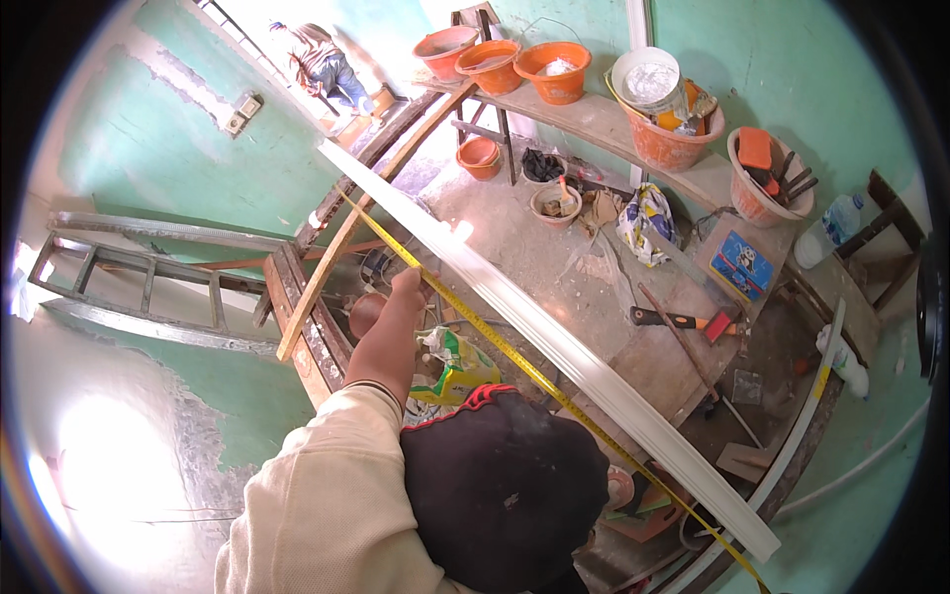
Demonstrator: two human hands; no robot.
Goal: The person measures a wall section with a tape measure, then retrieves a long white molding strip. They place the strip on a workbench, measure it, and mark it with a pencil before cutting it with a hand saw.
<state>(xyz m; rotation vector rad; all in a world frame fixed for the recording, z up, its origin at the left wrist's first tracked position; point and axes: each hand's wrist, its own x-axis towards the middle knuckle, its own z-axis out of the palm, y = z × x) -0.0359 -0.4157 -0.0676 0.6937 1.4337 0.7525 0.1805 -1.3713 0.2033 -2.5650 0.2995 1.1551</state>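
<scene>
Neither of my hands shows in the picture. Close in front, a person in a black cap with red trim [505, 485] and a beige sleeve [327, 485] stretches out a bare arm. That person's hand [409, 287] is at the edge of a yellow tape measure blade [515, 361], its fingers partly hidden. Stretched diagonally, the blade runs beside a long white moulding strip [554, 346], from the far left to the lower right. I cannot make out what holds the blade's near end.
Orange buckets [554, 71] line a plank at the back. Below lie a handsaw [673, 319], a blue box [740, 265] and a debris-strewn board. A ladder [148, 287] leans left by wooden beams [371, 208]. Another person [322, 64] bends at the far doorway.
</scene>
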